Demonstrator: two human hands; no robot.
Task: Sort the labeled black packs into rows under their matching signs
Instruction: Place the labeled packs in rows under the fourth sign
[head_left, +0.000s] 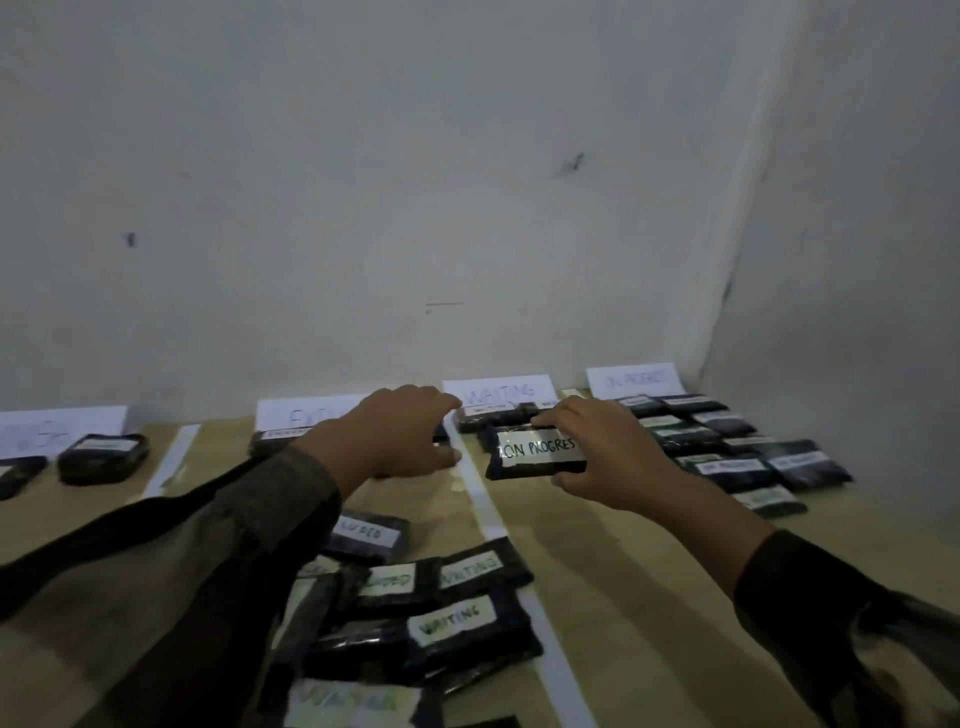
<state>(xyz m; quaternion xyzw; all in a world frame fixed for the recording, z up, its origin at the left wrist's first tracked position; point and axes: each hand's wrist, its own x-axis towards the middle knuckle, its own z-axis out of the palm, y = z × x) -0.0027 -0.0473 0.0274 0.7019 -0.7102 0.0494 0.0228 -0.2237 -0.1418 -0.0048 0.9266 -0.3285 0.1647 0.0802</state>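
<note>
Several packs lie in the unsorted pile (426, 608) nearer than the grip | ON PROGRESS row (727, 447) right of grip, well filled | held pack (535, 449) pinched by right hand (602, 457), judged not yet placed | left hand (395, 431) just left, closure indeterminable

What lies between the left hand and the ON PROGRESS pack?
Head view: a white strip on the table separates the left hand from the pack.
</note>
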